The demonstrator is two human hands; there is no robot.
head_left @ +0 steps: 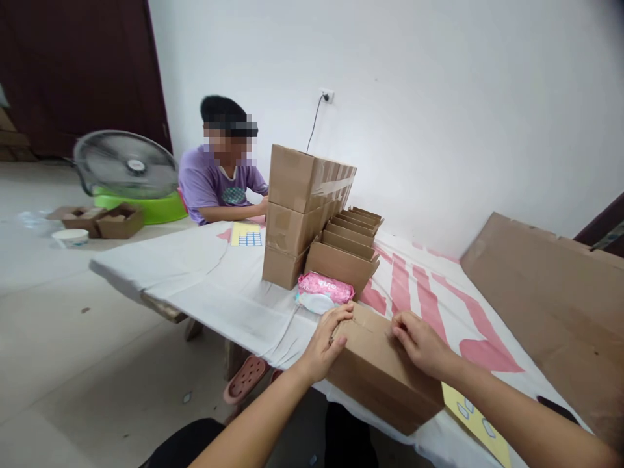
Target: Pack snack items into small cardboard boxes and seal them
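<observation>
A closed cardboard box [385, 370] lies before me at the near edge of the table. My left hand [327, 338] grips its left end, fingers over the top edge and thumb against the side. Curled fingers of my right hand [416, 338] press together at the top of the box, towards its far edge; what they pinch, if anything, is hidden. Just beyond the box sits a pink pack of wipes [325, 287]. Partly under my right forearm, a yellow sheet with sticker shapes [480, 426] lies on the table.
Taped boxes [292, 227] stand stacked mid-table, beside a row of open-flapped boxes [341, 263]. Across the table sits a person in a purple shirt [205, 185], near another yellow sheet [246, 235]. A large cardboard panel [550, 305] leans at right. A fan [131, 166] stands on the left.
</observation>
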